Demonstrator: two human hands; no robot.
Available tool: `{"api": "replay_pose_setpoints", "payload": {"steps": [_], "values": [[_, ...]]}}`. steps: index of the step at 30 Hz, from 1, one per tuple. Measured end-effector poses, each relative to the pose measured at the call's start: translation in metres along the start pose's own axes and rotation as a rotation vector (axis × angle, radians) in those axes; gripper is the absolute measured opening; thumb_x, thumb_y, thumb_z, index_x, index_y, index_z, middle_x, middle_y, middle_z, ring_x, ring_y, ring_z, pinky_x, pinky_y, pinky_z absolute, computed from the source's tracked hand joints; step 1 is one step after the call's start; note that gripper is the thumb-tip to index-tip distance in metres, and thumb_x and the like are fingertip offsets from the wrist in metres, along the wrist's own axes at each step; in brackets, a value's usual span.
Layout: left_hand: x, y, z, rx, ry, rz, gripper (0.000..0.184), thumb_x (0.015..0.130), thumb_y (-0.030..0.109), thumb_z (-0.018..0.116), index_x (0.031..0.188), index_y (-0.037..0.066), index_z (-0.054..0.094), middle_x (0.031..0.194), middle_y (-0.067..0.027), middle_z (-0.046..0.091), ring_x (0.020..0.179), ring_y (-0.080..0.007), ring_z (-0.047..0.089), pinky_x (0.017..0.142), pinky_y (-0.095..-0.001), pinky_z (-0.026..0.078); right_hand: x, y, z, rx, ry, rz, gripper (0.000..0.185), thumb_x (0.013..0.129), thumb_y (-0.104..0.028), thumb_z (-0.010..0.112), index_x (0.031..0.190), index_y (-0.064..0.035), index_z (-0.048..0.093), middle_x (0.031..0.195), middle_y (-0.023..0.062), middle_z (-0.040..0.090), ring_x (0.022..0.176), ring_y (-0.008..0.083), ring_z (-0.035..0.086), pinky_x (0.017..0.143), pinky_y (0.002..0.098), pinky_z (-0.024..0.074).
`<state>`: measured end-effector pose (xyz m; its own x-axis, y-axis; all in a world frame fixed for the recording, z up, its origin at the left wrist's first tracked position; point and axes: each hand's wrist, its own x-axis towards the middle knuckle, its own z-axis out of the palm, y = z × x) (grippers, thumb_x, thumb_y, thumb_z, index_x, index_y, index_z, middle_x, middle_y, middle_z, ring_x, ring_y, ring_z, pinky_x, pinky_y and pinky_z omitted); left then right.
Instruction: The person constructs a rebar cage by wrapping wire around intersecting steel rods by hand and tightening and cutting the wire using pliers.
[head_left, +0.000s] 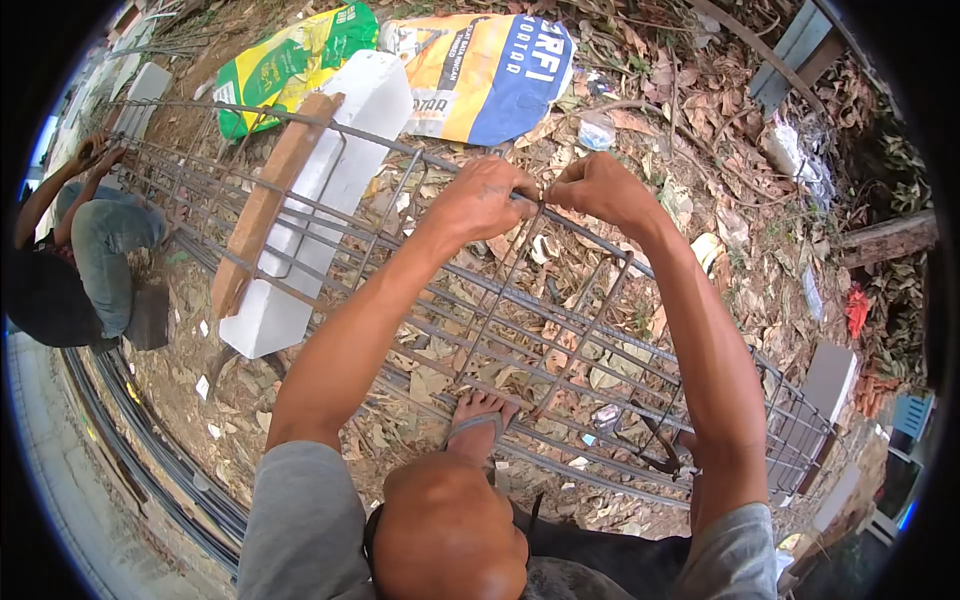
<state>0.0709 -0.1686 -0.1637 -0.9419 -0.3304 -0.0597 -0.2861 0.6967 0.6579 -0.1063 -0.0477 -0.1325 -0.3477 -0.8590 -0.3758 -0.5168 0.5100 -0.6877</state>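
Note:
A long cage of steel reinforcing bars (530, 305), joined by square stirrups, runs slantwise in front of me. My left hand (485, 197) is closed around its far top bar, beside the corner of a stirrup (500, 290). Just right of that corner, my right hand (605, 190) is pinched shut at the same bar. Whatever lies between its fingertips is too small to make out. The two hands are a short gap apart. Below them, my sandalled foot (478, 425) rests by the near bars.
A white block (365, 100) and wooden plank (270, 200) lie beneath the cage at left; a grey block (832, 380) is at its right end. A dark hand tool (660, 450) lies among bars. Beyond are printed sacks (480, 75). Another person (110, 235) sits far left.

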Motion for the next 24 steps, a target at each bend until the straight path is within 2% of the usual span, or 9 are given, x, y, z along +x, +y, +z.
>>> {"api": "replay_pose_setpoints", "payload": {"steps": [4,8,11,15,16,18,19,21,24], "values": [[-0.005,0.001,0.001,-0.003,0.077,0.025,0.030,0.084,0.027,0.075,0.105,0.006,0.077,0.101,-0.0202,0.069,0.105,-0.0371,0.062,0.096,-0.0453,0.047,0.013,-0.013,-0.005,-0.125,-0.059,0.090,0.043,0.070,-0.041,0.081,0.057,-0.0022,0.067,0.057,0.0036,0.059,0.053,0.0139,0.050,0.050,0.0333,0.0349],[-0.005,0.005,0.001,-0.015,0.076,-0.007,0.025,0.083,0.024,0.076,0.100,0.006,0.078,0.097,-0.0228,0.072,0.103,-0.0397,0.064,0.095,-0.0477,0.047,0.012,-0.017,0.001,-0.184,-0.025,0.206,0.047,0.071,-0.047,0.079,0.057,-0.0056,0.063,0.056,0.0025,0.055,0.051,0.0133,0.043,0.048,0.0357,0.0290],[-0.002,0.001,0.002,-0.009,0.059,0.007,0.027,0.083,0.026,0.075,0.103,0.008,0.078,0.100,-0.0210,0.072,0.104,-0.0383,0.063,0.095,-0.0464,0.047,0.007,-0.006,0.008,0.099,-0.055,0.258,0.048,0.072,-0.050,0.078,0.061,-0.0050,0.064,0.057,0.0015,0.055,0.050,0.0136,0.041,0.048,0.0358,0.0252],[0.001,0.002,-0.003,0.029,-0.041,-0.022,0.031,0.085,0.029,0.075,0.107,0.008,0.077,0.110,-0.0164,0.073,0.107,-0.0347,0.064,0.098,-0.0436,0.048,-0.017,-0.010,-0.008,0.026,-0.048,0.077,0.068,0.081,-0.064,0.074,0.092,0.0026,0.078,0.076,0.0133,0.071,0.067,0.0206,0.064,0.063,0.0414,0.0511],[0.000,0.002,-0.003,0.030,-0.042,-0.021,0.031,0.085,0.029,0.075,0.107,0.008,0.077,0.110,-0.0166,0.073,0.106,-0.0347,0.064,0.098,-0.0435,0.048,-0.038,-0.019,-0.026,-0.081,-0.039,0.143,0.076,0.090,-0.066,0.065,0.114,0.0051,0.074,0.093,0.0213,0.075,0.084,0.0257,0.072,0.083,0.0467,0.0569],[0.001,-0.002,-0.001,0.012,-0.028,0.010,0.030,0.086,0.031,0.074,0.107,0.008,0.077,0.108,-0.0167,0.073,0.106,-0.0349,0.064,0.098,-0.0435,0.048,-0.093,-0.015,-0.049,-0.060,0.228,0.036,0.070,0.094,-0.060,0.064,0.126,0.0020,0.069,0.101,0.0254,0.075,0.101,0.0359,0.073,0.094,0.0454,0.0553],[0.000,-0.001,0.002,0.013,-0.018,0.009,0.028,0.086,0.030,0.074,0.105,0.010,0.078,0.106,-0.0162,0.073,0.106,-0.0349,0.063,0.097,-0.0444,0.047,-0.128,-0.013,-0.064,0.017,0.239,-0.002,0.067,0.097,-0.057,0.062,0.131,0.0000,0.066,0.108,0.0263,0.074,0.099,0.0333,0.073,0.091,0.0460,0.0568],[-0.001,0.001,0.002,0.030,0.013,-0.007,0.022,0.086,0.027,0.074,0.102,0.013,0.080,0.102,-0.0152,0.074,0.107,-0.0349,0.062,0.096,-0.0462,0.046,-0.198,0.000,-0.087,-0.049,0.248,0.072,0.056,0.100,-0.050,0.063,0.133,-0.0054,0.067,0.098,0.0188,0.075,0.075,0.0193,0.066,0.072,0.0389,0.0555],[-0.010,-0.004,0.011,0.043,0.137,0.065,0.021,0.088,0.026,0.074,0.103,0.012,0.077,0.097,-0.0137,0.070,0.105,-0.0328,0.059,0.099,-0.0458,0.043,-0.297,0.023,-0.091,-0.162,0.044,0.228,0.055,0.087,-0.029,0.072,0.136,-0.0064,0.063,0.104,0.0156,0.073,0.078,0.0198,0.066,0.074,0.0363,0.0554]]}}
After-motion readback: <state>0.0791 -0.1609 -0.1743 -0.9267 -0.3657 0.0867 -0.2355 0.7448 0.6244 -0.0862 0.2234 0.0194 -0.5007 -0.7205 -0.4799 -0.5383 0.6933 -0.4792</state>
